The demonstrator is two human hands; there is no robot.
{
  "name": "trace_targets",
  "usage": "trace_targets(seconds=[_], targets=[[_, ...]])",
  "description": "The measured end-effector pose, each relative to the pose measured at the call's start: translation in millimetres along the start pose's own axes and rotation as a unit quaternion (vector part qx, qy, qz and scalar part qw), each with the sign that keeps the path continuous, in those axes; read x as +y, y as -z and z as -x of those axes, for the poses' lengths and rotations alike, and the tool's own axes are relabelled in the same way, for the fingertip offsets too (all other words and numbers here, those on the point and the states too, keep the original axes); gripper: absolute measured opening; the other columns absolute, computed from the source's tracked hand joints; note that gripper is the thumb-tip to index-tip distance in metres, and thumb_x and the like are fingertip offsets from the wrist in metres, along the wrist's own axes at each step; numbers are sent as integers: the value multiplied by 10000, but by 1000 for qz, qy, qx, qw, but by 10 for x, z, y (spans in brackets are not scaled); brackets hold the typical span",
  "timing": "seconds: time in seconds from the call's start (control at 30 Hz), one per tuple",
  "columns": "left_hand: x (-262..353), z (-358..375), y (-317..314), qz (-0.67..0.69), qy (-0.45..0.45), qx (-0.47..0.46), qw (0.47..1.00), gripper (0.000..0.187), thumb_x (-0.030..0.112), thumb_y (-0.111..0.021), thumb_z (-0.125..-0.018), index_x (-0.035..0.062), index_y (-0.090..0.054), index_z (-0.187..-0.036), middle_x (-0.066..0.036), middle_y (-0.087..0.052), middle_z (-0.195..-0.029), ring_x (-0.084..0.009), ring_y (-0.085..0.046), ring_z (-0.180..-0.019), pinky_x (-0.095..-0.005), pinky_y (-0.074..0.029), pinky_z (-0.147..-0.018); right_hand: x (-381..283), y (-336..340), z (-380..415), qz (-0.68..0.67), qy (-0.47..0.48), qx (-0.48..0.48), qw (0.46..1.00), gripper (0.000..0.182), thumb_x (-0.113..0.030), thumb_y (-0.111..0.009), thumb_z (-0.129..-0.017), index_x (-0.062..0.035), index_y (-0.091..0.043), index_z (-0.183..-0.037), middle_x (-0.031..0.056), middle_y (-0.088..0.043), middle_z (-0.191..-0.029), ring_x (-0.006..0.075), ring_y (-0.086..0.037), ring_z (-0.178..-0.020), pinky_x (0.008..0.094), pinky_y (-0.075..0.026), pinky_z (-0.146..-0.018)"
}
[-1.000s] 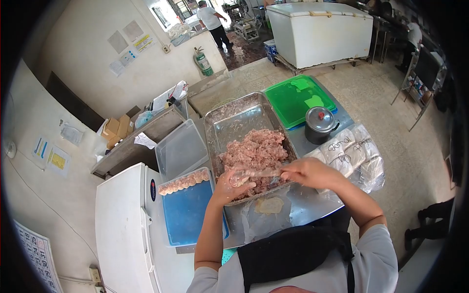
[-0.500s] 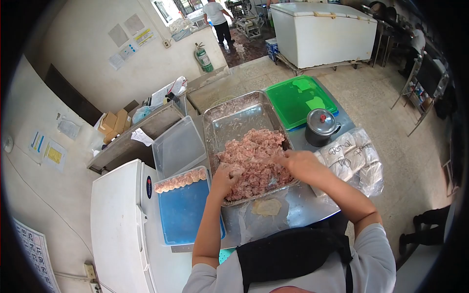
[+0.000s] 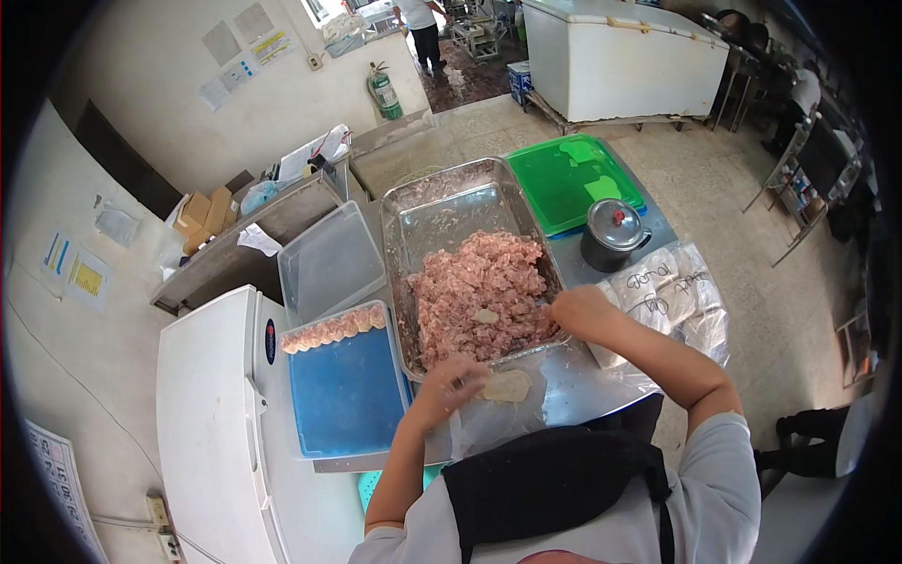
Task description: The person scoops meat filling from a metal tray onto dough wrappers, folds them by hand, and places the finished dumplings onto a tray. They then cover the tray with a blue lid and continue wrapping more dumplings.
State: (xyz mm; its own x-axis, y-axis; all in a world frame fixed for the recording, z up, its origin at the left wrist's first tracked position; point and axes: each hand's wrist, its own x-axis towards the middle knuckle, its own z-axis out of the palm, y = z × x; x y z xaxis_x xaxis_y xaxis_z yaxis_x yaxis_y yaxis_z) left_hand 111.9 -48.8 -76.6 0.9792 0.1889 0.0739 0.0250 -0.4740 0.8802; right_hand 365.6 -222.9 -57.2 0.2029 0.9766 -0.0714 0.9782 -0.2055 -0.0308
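A steel tray (image 3: 399, 226) holds a mound of raw ground meat (image 3: 479, 273), with a small pale piece (image 3: 485, 317) lying on top. My right hand (image 3: 580, 312) is closed at the tray's right rim; what its fingers hold is hidden. Nearer to me, my left hand (image 3: 454, 383) has its fingers apart, beside the pale round dough wrappers (image 3: 507, 385), which lie on a clear plastic sheet (image 3: 493, 423). To the left, a blue-bottomed plastic container (image 3: 343, 404) has a row of filled dumplings (image 3: 334, 331) along its far side.
An empty clear container (image 3: 329, 263) leans behind the blue one. Right of the tray are a green lid (image 3: 573, 183), a dark lidded pot (image 3: 613, 240) and plastic-wrapped packs (image 3: 672, 291) with handwriting. A white freezer (image 3: 211, 414) stands left. Other people (image 3: 423, 33) are in the background.
My left hand has moved from the meat toward me, to the wrappers. The right hand has shifted slightly right, to the tray's rim. The pale piece now shows on the meat.
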Motion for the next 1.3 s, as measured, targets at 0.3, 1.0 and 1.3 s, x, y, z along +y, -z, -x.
trace_targets(seconds=[0.3,1.0,1.3], targets=[[-542,121,-958,-229,-84,62,968,249,142,-678,-824,70,-679,-1062,-125,-637,-988,-333,-599,-958,-415,-477,-859,-99,-459,-149,-30,26,124,991,152,-122,-546,-806,-101,-690,-763,129,-671,-724,316,-683,-706,432,-533,-575],[22,194,-302,729,103,250,629,230,162,-555,-958,45,-550,-1156,-95,-636,-1093,-221,-647,-993,-382,-549,-867,116,108,191,152,58,-37,986,240,-262,-607,-818,-86,-699,-683,101,-669,-665,270,-681,-657,422,-508,-537],[-303,107,-239,500,82,359,784,327,187,-569,-956,14,-520,-1229,-99,-628,-1115,-210,-642,-998,-338,-553,-838,31,-215,338,-323,-25,43,945,295,-369,-594,-911,-114,-708,-817,131,-619,-650,263,-624,-609,390,-473,-580]])
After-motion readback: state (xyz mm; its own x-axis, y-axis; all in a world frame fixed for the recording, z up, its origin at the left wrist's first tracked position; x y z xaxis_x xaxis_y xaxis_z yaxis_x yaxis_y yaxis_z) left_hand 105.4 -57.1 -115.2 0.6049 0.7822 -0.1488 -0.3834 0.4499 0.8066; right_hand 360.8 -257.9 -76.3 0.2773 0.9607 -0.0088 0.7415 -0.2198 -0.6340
